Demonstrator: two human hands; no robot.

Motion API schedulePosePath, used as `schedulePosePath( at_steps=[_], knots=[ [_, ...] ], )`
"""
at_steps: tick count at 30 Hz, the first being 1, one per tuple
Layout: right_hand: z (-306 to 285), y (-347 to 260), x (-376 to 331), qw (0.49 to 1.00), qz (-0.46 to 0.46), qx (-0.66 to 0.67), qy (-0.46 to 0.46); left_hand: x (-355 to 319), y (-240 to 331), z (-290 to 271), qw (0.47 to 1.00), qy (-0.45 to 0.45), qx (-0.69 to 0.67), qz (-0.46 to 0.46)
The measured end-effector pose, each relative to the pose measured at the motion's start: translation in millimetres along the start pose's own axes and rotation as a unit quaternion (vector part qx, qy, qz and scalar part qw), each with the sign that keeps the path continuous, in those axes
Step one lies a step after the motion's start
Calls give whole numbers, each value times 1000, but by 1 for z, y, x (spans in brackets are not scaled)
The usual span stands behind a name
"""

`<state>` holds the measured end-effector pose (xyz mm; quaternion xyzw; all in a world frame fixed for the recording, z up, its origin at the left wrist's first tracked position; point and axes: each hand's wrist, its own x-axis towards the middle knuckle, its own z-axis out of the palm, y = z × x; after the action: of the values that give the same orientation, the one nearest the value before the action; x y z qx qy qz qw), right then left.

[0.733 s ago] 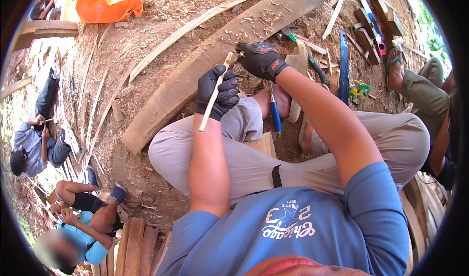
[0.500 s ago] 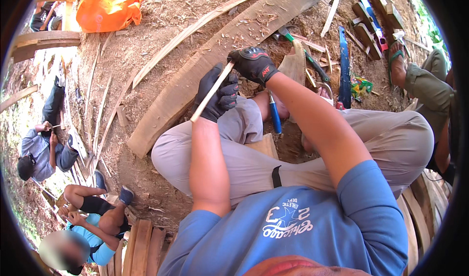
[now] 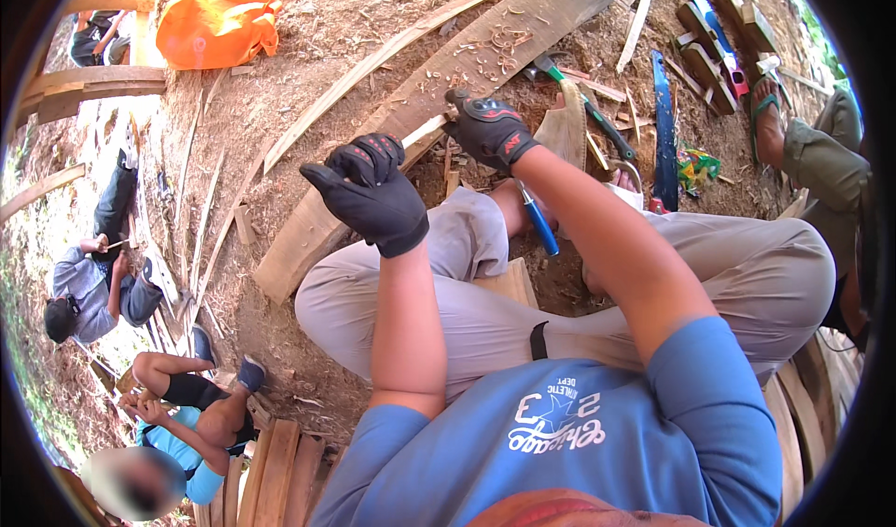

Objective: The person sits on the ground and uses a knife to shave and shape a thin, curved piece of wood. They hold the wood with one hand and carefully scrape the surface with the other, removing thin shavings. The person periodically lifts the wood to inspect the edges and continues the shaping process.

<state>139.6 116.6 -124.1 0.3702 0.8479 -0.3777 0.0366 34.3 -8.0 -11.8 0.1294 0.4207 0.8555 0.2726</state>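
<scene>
Black gloves cover both my hands. My right hand (image 3: 487, 133) pinches the far end of a thin pale wooden stick (image 3: 426, 133) above the curved plank. My left hand (image 3: 376, 191) is wrapped round the stick's other end, hiding it, with the thumb pointing out to the left. Below the hands, a wide curved wooden plank (image 3: 373, 149) lies on the ground with curled shavings on its far part. A blue-handled tool (image 3: 539, 221) with a thin metal shaft lies between my legs, its tip hidden.
A green-and-black-handled hammer (image 3: 607, 127) and a long blue flat bar (image 3: 665, 126) lie to the right. An orange bag (image 3: 219, 28) rests at the far left. Two people (image 3: 84, 294) sit on the left among wood strips; another person's sandalled foot (image 3: 767, 121) is at the right.
My left hand has turned over and closed round the stick, covering its near end. Earlier the stick lay across that palm with its end showing. My right hand keeps hold of the far end.
</scene>
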Motion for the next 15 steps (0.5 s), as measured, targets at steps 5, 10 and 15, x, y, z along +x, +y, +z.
schedulePosePath(
  at_steps=[5,10,15],
  knots=[
    [-30,20,-30,993,-119,-19,14,11,-2,0,1000,-6,28,8],
    [-43,-1,-50,998,-51,-33,-27,12,-4,9,996,-3,85,23],
    [-38,-14,-50,998,-30,-46,-28,17,-19,3,996,-75,46,21]
  ],
)
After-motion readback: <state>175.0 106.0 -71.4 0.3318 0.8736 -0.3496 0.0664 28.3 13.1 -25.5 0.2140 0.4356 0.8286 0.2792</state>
